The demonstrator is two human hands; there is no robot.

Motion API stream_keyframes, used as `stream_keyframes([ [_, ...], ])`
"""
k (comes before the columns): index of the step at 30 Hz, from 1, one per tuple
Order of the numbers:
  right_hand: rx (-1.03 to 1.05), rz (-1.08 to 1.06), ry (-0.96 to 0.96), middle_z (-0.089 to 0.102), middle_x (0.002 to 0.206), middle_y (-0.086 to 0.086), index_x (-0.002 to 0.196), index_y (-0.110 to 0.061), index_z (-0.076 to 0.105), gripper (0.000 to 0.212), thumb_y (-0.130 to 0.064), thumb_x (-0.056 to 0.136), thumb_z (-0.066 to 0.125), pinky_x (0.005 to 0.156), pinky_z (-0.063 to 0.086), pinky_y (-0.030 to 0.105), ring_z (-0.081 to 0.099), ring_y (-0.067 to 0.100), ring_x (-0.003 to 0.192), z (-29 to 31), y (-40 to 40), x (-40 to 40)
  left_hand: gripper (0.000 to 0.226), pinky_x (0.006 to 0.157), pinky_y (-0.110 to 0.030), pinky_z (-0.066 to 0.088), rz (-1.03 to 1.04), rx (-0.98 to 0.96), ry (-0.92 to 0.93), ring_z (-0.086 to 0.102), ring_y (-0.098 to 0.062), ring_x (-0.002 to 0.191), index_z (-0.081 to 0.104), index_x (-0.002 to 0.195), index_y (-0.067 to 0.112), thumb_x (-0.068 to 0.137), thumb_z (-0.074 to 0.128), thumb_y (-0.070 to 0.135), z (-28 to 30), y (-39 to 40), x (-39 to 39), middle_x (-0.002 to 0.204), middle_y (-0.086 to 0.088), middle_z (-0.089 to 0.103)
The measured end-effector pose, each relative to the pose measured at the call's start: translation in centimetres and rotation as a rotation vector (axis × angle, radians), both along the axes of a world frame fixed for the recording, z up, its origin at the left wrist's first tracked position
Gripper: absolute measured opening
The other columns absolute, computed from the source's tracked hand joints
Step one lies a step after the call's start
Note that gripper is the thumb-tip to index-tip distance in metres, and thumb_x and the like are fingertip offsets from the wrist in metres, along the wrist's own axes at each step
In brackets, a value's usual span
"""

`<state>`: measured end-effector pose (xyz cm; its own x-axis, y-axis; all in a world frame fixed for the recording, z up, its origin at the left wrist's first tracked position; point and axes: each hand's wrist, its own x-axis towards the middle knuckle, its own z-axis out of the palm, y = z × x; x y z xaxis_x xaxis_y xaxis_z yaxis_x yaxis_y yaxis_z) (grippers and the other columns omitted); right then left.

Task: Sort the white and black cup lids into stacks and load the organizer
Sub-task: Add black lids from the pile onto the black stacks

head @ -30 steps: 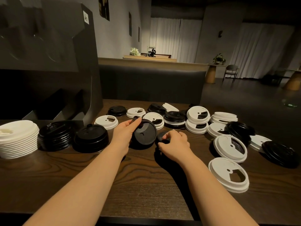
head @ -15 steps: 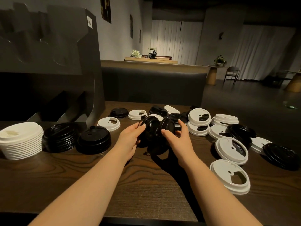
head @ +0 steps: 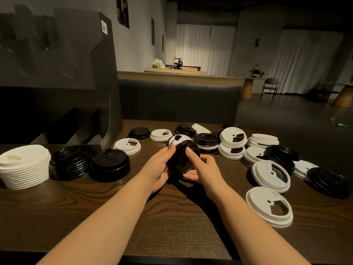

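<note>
Above mid-counter [head: 172, 217], left hand [head: 159, 169] and right hand [head: 202, 169] both closed around tilted black lids [head: 181, 157], clear of the wood. At far left, white stack [head: 24, 165], then two black stacks [head: 89, 162]; organizer [head: 57, 54] behind. On the right, loose lids [head: 269, 205] scattered.

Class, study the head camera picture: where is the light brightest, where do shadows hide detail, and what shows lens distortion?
Head view: brightest on the far curtains; the organizer interior is lost in shadow; both hands cast shadow onto the table beneath the held black lids; the wide-angle lens stretches the forearms and bends the frame edges.
</note>
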<state>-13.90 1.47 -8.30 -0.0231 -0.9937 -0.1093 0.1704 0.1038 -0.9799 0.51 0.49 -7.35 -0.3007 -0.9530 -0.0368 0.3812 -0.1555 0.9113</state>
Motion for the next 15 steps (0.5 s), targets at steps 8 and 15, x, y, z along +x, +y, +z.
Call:
stream_keyframes([
  [8,0.094,0.007,-0.13,0.054,0.127,0.013,0.127,-0.017,0.046,0.081,-0.054,0.062,0.078,0.071,0.059,0.043,0.059,0.039,0.109,-0.21,-0.3,-0.08,0.054,0.11,-0.042,0.036,-0.072,-0.035,-0.063,0.055,-0.022,0.122,0.058,0.126,0.017,0.085,0.048,0.051,-0.18,0.24,-0.2,0.121,-0.007,0.066],
  [15,-0.002,-0.049,0.161,0.065,0.101,0.012,0.115,-0.006,0.057,0.062,-0.06,0.086,0.051,0.052,0.049,0.025,0.063,0.017,0.071,0.27,0.26,0.24,0.027,0.098,-0.041,0.048,0.129,-0.004,-0.121,0.06,-0.024,0.112,0.06,0.115,0.019,0.089,0.06,0.027,-0.2,-0.47,-0.33,0.119,-0.009,0.065],
])
